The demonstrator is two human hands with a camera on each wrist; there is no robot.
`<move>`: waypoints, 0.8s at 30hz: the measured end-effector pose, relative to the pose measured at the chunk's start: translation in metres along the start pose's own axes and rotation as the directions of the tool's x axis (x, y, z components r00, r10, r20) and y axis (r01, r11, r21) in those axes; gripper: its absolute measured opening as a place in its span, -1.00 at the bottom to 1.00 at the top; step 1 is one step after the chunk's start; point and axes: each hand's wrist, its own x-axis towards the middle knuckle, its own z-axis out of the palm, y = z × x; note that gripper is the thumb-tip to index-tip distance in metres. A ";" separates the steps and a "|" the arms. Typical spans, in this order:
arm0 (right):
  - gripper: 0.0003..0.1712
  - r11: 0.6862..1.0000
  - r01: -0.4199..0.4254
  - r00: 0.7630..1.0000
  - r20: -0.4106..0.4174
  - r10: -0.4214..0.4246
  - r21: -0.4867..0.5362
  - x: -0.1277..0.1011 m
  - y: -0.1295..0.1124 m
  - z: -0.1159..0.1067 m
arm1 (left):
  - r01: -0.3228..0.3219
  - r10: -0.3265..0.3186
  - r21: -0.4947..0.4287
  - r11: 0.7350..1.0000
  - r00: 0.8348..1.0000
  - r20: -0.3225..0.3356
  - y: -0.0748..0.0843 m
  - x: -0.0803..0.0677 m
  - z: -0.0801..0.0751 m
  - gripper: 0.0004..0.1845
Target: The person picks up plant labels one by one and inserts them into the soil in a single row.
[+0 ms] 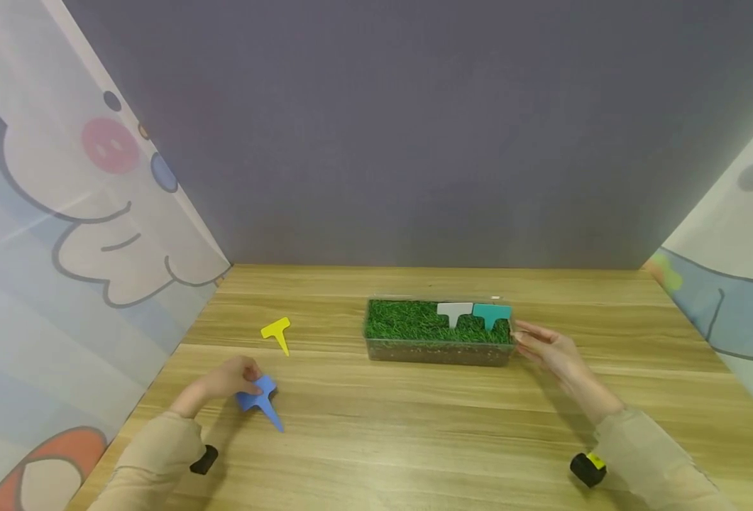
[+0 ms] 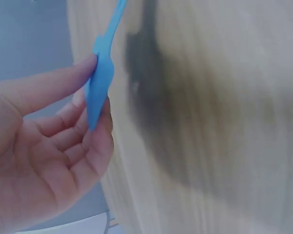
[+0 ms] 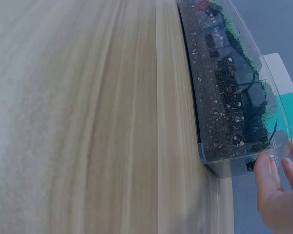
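My left hand (image 1: 226, 377) pinches a blue T-shaped plant label (image 1: 265, 399) between thumb and fingers, its pointed stem slanting away to the front right. In the left wrist view the label (image 2: 101, 80) is seen nearly edge-on, held by the thumb above the curled fingers. At the right end of a clear planter box (image 1: 440, 353) of soil and green grass, my right hand (image 1: 551, 351) holds the end wall by its rim. A white label (image 1: 455, 310) and a teal label (image 1: 492, 313) stand side by side in the grass near that hand.
A yellow T-shaped label (image 1: 277, 330) lies on the wooden table (image 1: 376, 426), left of the box and beyond my left hand. A grey wall (image 1: 414, 142) rises behind the table, with cartoon-printed panels (image 1: 37, 234) on both sides.
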 end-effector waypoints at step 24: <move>-0.60 0.998 -0.031 1.000 -0.003 0.031 0.046 0.009 0.008 -0.007 | -0.188 0.191 -0.097 0.977 0.981 0.019 0.043 0.008 -0.010 -0.82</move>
